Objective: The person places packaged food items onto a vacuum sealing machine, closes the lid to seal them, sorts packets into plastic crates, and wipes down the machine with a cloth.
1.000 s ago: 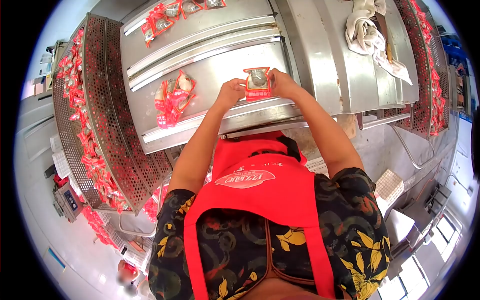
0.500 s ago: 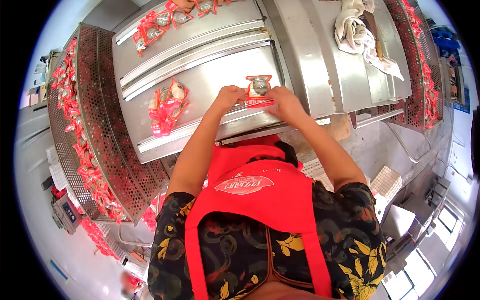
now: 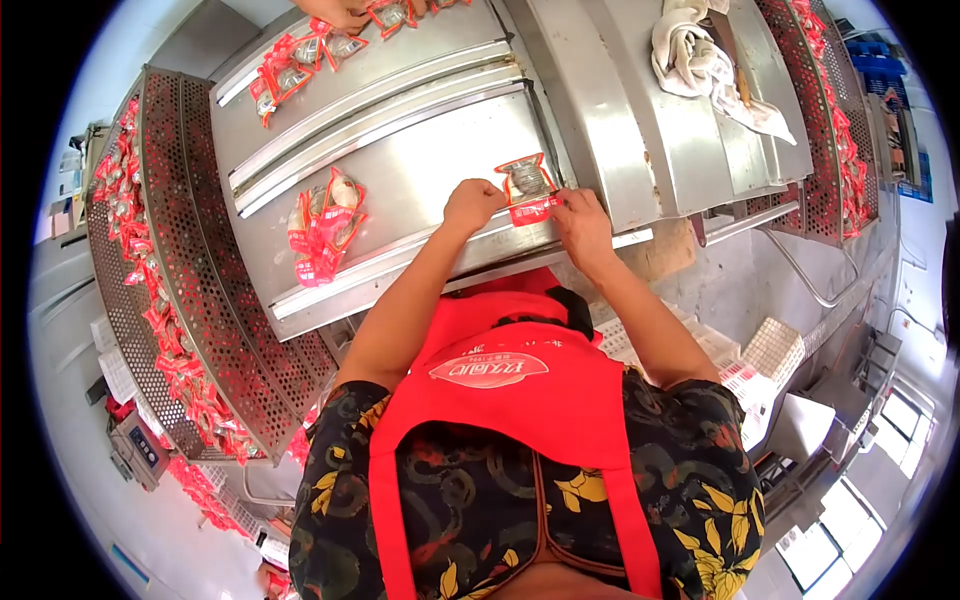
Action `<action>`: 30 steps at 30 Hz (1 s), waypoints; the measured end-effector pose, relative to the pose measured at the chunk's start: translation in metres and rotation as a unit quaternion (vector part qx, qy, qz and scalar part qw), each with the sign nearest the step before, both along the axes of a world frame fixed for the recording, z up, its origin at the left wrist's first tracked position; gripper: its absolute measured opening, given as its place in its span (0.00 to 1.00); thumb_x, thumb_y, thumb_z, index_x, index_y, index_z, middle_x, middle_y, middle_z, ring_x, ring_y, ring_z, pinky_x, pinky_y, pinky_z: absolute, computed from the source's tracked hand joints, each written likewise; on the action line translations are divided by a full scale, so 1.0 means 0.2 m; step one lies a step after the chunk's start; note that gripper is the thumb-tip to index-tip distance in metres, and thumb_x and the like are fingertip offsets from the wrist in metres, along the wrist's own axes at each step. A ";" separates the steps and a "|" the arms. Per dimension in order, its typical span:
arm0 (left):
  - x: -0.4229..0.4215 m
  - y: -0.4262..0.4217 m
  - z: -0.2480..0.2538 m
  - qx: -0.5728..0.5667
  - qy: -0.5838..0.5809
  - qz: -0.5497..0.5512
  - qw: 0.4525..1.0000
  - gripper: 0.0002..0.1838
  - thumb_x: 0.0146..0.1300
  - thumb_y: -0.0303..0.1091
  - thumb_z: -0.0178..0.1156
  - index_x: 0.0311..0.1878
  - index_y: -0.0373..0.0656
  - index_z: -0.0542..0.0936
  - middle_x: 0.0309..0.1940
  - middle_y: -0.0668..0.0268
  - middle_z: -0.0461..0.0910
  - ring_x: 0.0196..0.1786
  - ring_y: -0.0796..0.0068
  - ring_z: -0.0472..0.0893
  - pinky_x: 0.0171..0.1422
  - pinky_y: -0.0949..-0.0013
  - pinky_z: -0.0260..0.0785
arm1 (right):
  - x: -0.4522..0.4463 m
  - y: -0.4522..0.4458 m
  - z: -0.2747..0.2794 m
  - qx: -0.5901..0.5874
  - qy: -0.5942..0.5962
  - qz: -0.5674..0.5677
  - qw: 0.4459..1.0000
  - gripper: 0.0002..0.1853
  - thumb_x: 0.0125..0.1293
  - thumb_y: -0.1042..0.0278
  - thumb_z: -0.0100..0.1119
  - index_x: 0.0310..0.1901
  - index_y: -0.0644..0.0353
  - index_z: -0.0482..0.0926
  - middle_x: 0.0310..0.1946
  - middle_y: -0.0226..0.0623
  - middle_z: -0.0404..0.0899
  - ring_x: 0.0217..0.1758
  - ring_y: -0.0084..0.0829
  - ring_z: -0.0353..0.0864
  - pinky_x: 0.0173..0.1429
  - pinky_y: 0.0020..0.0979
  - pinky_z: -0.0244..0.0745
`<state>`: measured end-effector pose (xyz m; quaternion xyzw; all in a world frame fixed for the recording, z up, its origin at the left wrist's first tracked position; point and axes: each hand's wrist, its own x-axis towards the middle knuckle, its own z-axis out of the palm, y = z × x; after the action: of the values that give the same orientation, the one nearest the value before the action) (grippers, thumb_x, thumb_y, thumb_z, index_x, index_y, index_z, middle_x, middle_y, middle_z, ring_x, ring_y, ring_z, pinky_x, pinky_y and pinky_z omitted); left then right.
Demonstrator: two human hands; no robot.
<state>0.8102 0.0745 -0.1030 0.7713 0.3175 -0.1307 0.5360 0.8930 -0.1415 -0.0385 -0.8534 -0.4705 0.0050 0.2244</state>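
Observation:
A clear, red-edged food packet (image 3: 527, 179) with a greyish, round-looking filling lies on the steel worktop near its front bar, turned slightly askew. My left hand (image 3: 474, 207) is closed at the packet's left edge, fingertips pinched together. At its lower right corner, by the red printed band, my right hand (image 3: 584, 222) pinches the wrapper. Further left on the same surface rests a small pile of similar red packets (image 3: 325, 228), one with a pale filling.
Another person's hand (image 3: 343, 14) is among a row of packets (image 3: 289, 75) at the top. Perforated metal bins (image 3: 215, 260) holding many packets stand at the left, with another bin (image 3: 830, 120) at the right. A white cloth (image 3: 690, 60) lies on the steel surface (image 3: 610, 110).
The packet has tilted a little, and my right hand has shifted to its lower right corner. My left hand stays at the left edge. More of the other person's hand shows at the top.

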 end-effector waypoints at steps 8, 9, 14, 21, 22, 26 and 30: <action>-0.04 0.03 -0.01 0.008 -0.028 -0.010 1.000 0.16 0.55 0.47 0.66 0.34 0.44 0.88 0.28 0.60 0.86 0.33 0.64 0.84 0.41 0.62 0.74 | -0.09 0.04 0.03 -0.036 -0.021 -0.038 0.998 0.10 0.55 0.76 0.59 0.39 0.56 0.83 0.51 0.38 0.80 0.54 0.43 0.76 0.54 0.40 0.75; -0.03 0.01 -0.03 0.008 -0.026 -0.005 1.000 0.16 0.55 0.47 0.66 0.34 0.44 0.88 0.28 0.60 0.86 0.33 0.64 0.84 0.41 0.62 0.74 | -0.09 0.05 0.03 -0.055 -0.041 -0.039 0.997 0.10 0.55 0.75 0.58 0.39 0.55 0.83 0.52 0.38 0.80 0.55 0.42 0.76 0.54 0.41 0.74; -0.03 -0.02 0.00 0.069 -0.063 -0.016 0.996 0.15 0.55 0.49 0.64 0.32 0.47 0.88 0.29 0.59 0.86 0.34 0.57 0.85 0.41 0.57 0.76 | -0.07 0.03 0.00 -0.075 -0.056 -0.016 0.995 0.11 0.58 0.73 0.57 0.42 0.56 0.83 0.51 0.36 0.83 0.53 0.41 0.79 0.54 0.42 0.74; -0.36 0.30 0.41 0.405 -0.199 0.082 0.889 0.27 0.49 0.42 0.73 0.53 0.45 0.79 0.45 0.60 0.78 0.51 0.56 0.76 0.55 0.57 0.69 | -0.15 0.13 0.14 -0.170 -0.035 -0.054 0.983 0.22 0.56 0.72 0.61 0.55 0.57 0.79 0.55 0.42 0.78 0.60 0.47 0.73 0.58 0.43 0.70; -0.42 0.39 0.50 0.476 -0.155 0.095 0.860 0.28 0.49 0.41 0.72 0.54 0.43 0.77 0.47 0.60 0.77 0.52 0.56 0.75 0.57 0.57 0.68 | -0.17 0.18 0.20 -0.168 -0.030 -0.076 0.982 0.24 0.56 0.71 0.64 0.57 0.56 0.77 0.56 0.43 0.77 0.62 0.48 0.71 0.60 0.43 0.69; -0.61 0.67 0.46 0.612 -0.054 0.125 0.779 0.24 0.50 0.37 0.71 0.50 0.42 0.78 0.43 0.60 0.80 0.49 0.56 0.78 0.53 0.55 0.71 | -0.18 0.32 0.27 -0.048 0.001 -0.062 0.997 0.24 0.56 0.70 0.68 0.56 0.57 0.79 0.54 0.45 0.78 0.61 0.48 0.72 0.63 0.44 0.68; -0.60 0.71 0.32 0.387 0.015 0.128 0.913 0.14 0.52 0.36 0.68 0.42 0.43 0.82 0.33 0.59 0.84 0.40 0.54 0.84 0.42 0.53 0.73 | -0.17 0.47 0.16 0.014 0.105 0.001 0.994 0.17 0.61 0.67 0.66 0.51 0.61 0.81 0.46 0.42 0.83 0.50 0.40 0.80 0.53 0.38 0.75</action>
<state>0.6904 0.2160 -0.0384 0.8687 0.4477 0.0603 0.2031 0.8593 -0.0472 -0.0067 -0.8443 -0.4456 0.0884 0.2841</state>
